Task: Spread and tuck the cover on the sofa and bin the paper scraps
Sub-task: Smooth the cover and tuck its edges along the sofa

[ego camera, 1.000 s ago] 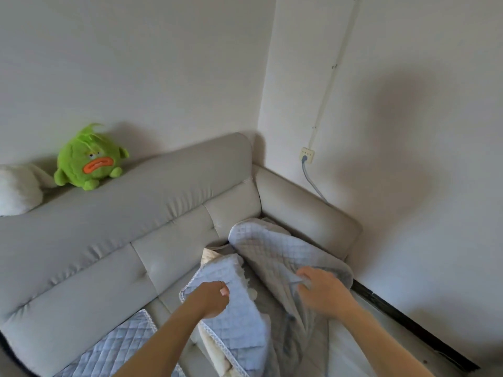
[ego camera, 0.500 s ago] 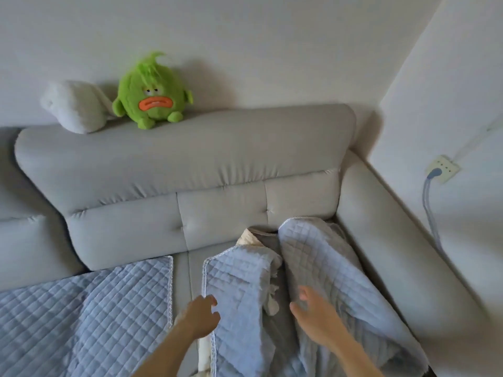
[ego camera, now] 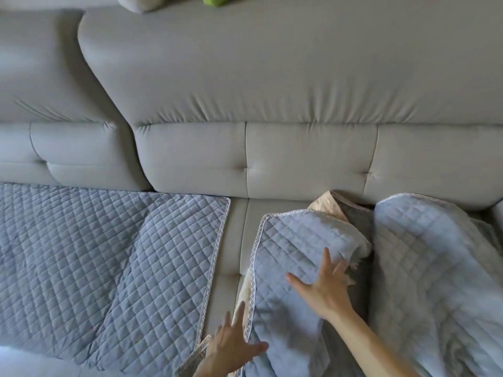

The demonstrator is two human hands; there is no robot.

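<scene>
**Cover let go, both hands flat**

Your right hand (ego camera: 325, 291) no longer grips the fold; its fingers (ego camera: 328, 261) now lie spread on the bunched cover (ego camera: 294, 246). Your left hand (ego camera: 231, 346) has opened too, fingers splayed at the lace edge just beside them. Smoothing begins; the sofa (ego camera: 272, 85) seat beyond stays bare.

My sofa (ego camera: 272, 85) is plain light grey. The cover (ego camera: 294, 257) on the right is pale blue with a diamond quilt pattern, white lace edge and cream underside. The left cover (ego camera: 95, 254) has the same blue diamonds. The far toy (ego camera: 217, 0) is bright green.
</scene>
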